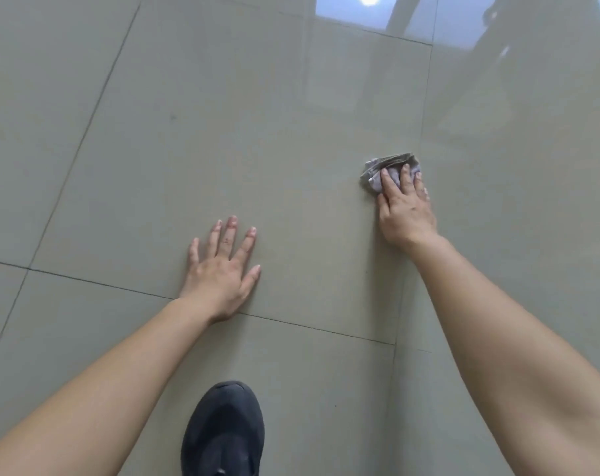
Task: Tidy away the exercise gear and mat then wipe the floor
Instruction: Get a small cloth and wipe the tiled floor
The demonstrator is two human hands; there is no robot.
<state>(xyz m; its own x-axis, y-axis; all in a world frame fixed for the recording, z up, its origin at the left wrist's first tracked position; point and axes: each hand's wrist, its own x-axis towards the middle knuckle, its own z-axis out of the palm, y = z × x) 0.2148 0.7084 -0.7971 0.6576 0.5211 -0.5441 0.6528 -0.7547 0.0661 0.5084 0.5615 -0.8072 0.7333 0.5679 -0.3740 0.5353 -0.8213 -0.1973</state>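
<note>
A crumpled grey cloth [377, 168] lies on the glossy grey-green tiled floor [223, 132], right of centre. My right hand [405, 207] presses down on it with straight fingers, covering its near half. My left hand [223, 269] rests flat on the floor, fingers spread, holding nothing, a good way left of the cloth. No exercise gear or mat is in view.
My dark grey shoe [223, 431] stands on the floor at the bottom centre, between my arms. Dark grout lines cross the tiles. A bright window reflection [377, 15] shines on the floor at the top right.
</note>
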